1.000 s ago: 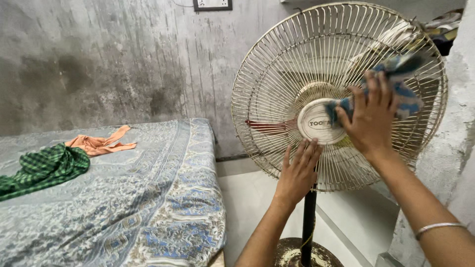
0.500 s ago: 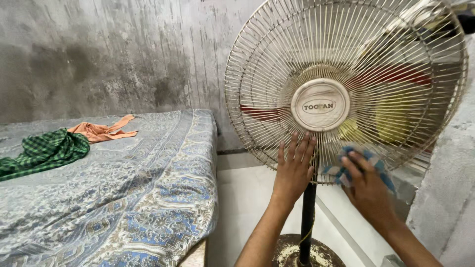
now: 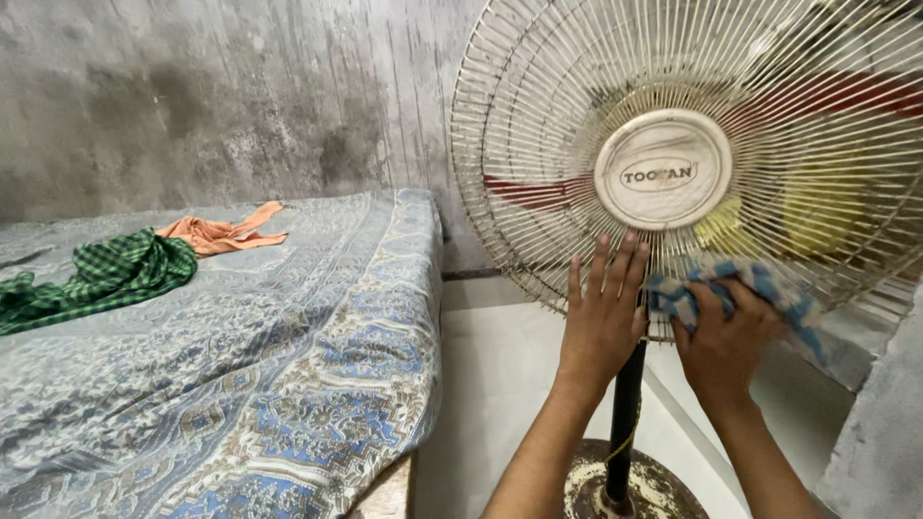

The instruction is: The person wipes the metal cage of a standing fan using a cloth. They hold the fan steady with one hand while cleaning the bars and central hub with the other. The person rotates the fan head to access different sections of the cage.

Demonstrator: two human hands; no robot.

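Directly ahead, the pedestal fan grille (image 3: 577,144) stands upright, both hands at its lower edge; left hand (image 3: 604,312) spread flat against the wires; right hand (image 3: 723,338) bunched around a blue checked cloth (image 3: 784,293), pressed just beside and below the hub (image 3: 661,168); bed (image 3: 240,365) lies leftward.

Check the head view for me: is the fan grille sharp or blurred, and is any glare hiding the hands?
Head view: soft, even light with no glare on the left hand or right hand; the fan grille wires are crisp at centre but bow and smear slightly towards the top right corner; the blue checked cloth is a little soft.
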